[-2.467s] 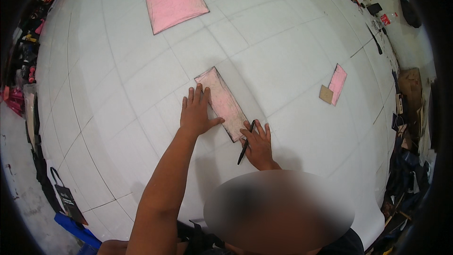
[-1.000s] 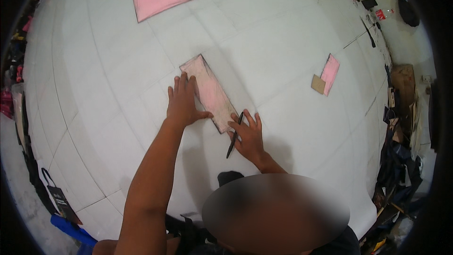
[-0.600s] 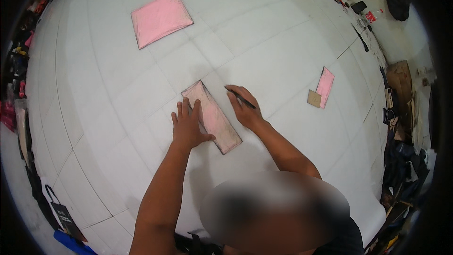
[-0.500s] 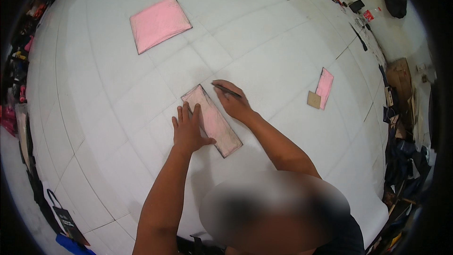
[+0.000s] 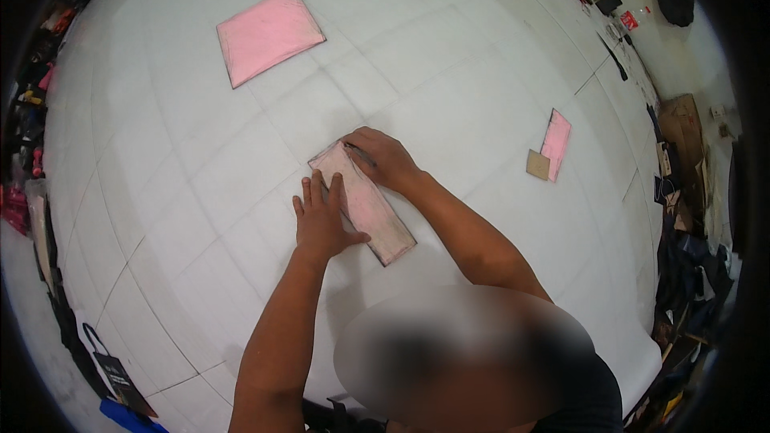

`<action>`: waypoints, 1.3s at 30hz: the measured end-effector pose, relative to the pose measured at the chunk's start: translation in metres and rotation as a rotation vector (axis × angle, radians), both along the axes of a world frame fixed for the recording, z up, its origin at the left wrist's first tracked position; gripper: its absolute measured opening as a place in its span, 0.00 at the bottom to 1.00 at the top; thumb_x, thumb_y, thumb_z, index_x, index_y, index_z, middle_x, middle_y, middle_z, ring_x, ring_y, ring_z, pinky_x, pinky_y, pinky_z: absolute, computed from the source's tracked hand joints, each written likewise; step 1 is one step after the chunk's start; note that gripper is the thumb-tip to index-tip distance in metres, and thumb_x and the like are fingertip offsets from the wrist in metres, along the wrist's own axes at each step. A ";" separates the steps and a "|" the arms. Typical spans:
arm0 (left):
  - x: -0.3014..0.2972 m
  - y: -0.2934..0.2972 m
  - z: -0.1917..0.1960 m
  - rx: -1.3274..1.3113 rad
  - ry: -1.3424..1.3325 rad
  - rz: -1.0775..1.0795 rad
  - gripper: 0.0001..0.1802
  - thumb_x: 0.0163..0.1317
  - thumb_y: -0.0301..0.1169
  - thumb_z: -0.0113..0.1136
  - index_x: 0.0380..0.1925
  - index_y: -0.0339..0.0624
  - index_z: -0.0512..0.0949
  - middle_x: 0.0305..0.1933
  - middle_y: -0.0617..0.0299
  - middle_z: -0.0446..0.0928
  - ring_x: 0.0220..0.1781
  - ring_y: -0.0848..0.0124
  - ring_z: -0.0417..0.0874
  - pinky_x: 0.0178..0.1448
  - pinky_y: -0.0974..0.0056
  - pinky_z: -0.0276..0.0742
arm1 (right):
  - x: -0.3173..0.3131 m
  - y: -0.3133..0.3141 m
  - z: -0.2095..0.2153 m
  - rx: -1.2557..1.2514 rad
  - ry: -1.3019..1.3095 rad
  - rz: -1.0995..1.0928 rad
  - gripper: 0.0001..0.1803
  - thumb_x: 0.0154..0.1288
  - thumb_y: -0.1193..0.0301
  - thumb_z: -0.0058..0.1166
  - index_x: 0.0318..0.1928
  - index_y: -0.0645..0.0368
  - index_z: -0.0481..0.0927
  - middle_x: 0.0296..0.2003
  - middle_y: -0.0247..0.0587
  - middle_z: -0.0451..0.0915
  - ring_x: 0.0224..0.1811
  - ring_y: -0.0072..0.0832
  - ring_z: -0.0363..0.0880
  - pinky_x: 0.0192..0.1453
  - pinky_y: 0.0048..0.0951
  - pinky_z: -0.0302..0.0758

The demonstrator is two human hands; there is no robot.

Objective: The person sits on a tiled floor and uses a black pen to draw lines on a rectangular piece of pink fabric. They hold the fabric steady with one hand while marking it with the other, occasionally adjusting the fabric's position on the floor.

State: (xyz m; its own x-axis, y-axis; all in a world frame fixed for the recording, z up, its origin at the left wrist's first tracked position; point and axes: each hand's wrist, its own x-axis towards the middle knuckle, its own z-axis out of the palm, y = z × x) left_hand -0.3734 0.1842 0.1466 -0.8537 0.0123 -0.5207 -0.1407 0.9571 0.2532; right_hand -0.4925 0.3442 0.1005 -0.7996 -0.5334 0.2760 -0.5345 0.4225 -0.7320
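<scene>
Fingers of the left hand (image 5: 322, 224) lie flat and spread on the long pink panel (image 5: 365, 204). Right hand (image 5: 383, 159) fingers pinch a pen (image 5: 358, 153) at the panel's far end on the white floor (image 5: 449, 56).

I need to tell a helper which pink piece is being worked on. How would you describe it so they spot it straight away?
On the white tiled floor, look to the middle, just ahead of the person. A long, narrow pale pink panel lies there at a slant, with the left hand flat on it and the right hand at its far end. Unlike the brighter pink square farther off, it is dull and slim.
</scene>
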 end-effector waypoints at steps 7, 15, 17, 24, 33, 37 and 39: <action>0.002 -0.001 0.000 -0.020 0.028 0.002 0.77 0.37 0.59 0.86 0.83 0.50 0.47 0.87 0.42 0.40 0.88 0.41 0.40 0.85 0.34 0.46 | 0.068 0.069 0.018 0.251 0.082 0.181 0.10 0.72 0.69 0.58 0.50 0.58 0.83 0.40 0.42 0.82 0.44 0.43 0.81 0.52 0.41 0.74; 0.000 0.000 0.003 -0.029 -0.018 0.012 0.77 0.38 0.57 0.86 0.84 0.52 0.46 0.87 0.43 0.39 0.88 0.43 0.37 0.86 0.37 0.43 | 0.167 0.133 0.033 0.225 0.010 0.086 0.13 0.64 0.76 0.65 0.49 0.60 0.82 0.38 0.40 0.82 0.42 0.40 0.80 0.51 0.40 0.72; 0.000 0.000 0.002 -0.017 -0.007 0.016 0.77 0.38 0.56 0.87 0.84 0.52 0.47 0.87 0.44 0.38 0.89 0.44 0.37 0.86 0.38 0.43 | 0.172 0.136 0.040 0.202 0.001 0.075 0.13 0.65 0.76 0.64 0.49 0.60 0.82 0.38 0.41 0.82 0.42 0.40 0.80 0.51 0.40 0.71; 0.001 -0.002 0.002 -0.007 -0.007 0.029 0.77 0.37 0.55 0.88 0.84 0.53 0.47 0.88 0.45 0.38 0.89 0.45 0.36 0.86 0.37 0.42 | 0.188 0.118 0.040 0.017 -0.414 -0.328 0.10 0.67 0.76 0.63 0.48 0.61 0.84 0.40 0.46 0.83 0.44 0.40 0.84 0.50 0.38 0.79; 0.001 -0.003 -0.003 -0.019 0.012 0.018 0.78 0.36 0.56 0.88 0.84 0.52 0.47 0.87 0.44 0.39 0.89 0.44 0.37 0.86 0.36 0.43 | 0.220 0.076 0.023 -0.044 -0.623 -0.319 0.11 0.75 0.69 0.61 0.47 0.66 0.86 0.43 0.45 0.88 0.39 0.32 0.87 0.39 0.30 0.80; 0.000 0.000 -0.001 -0.014 0.011 0.019 0.78 0.35 0.56 0.88 0.84 0.52 0.47 0.87 0.44 0.39 0.89 0.45 0.37 0.86 0.37 0.43 | 0.219 0.071 0.022 -0.014 -0.476 -0.294 0.12 0.74 0.66 0.60 0.44 0.65 0.87 0.41 0.48 0.88 0.40 0.41 0.87 0.43 0.38 0.80; 0.000 0.001 0.001 -0.013 0.006 0.018 0.78 0.35 0.56 0.88 0.84 0.52 0.48 0.87 0.45 0.39 0.89 0.45 0.37 0.86 0.37 0.43 | 0.220 0.072 0.018 -0.012 -0.418 -0.291 0.14 0.74 0.64 0.60 0.42 0.64 0.87 0.41 0.49 0.88 0.40 0.46 0.87 0.46 0.43 0.80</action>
